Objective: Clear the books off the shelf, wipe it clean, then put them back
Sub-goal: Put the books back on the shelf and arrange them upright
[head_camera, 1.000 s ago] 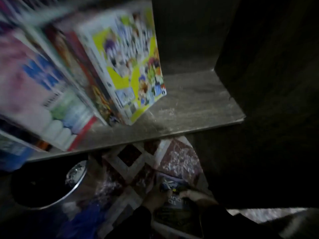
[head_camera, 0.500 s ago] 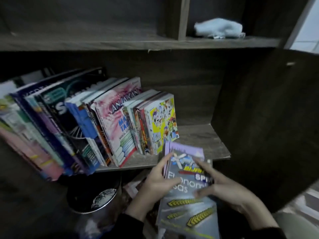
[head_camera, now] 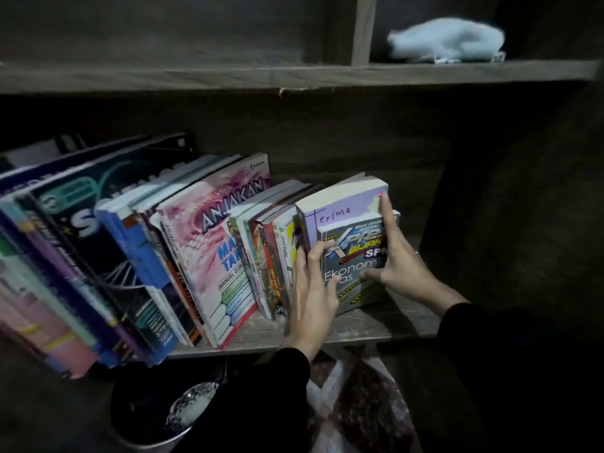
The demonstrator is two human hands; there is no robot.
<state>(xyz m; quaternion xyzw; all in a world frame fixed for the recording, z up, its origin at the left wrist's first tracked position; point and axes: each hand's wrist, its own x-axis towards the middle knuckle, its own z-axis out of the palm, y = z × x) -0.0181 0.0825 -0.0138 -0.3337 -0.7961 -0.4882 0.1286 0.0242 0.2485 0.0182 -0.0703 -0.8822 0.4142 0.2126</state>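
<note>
**Two books held upright at the end of the row**

A grey Xpress Bijak book (head_camera: 353, 256) and a purple book (head_camera: 343, 207) behind it stand on the lower shelf (head_camera: 376, 325). Their long axes run upward, their covers face out and they lean on the row of books (head_camera: 183, 250); that row is too overlapped to count.

The left hand (head_camera: 313, 289) grips the grey book's spine edge, thumb on the cover. The right hand (head_camera: 397, 256) pinches its right edge, one finger straight up against the purple book.

One white cloth (head_camera: 446, 40) lies on the upper shelf (head_camera: 294, 76). One dark bin (head_camera: 147, 420) stands below.
</note>
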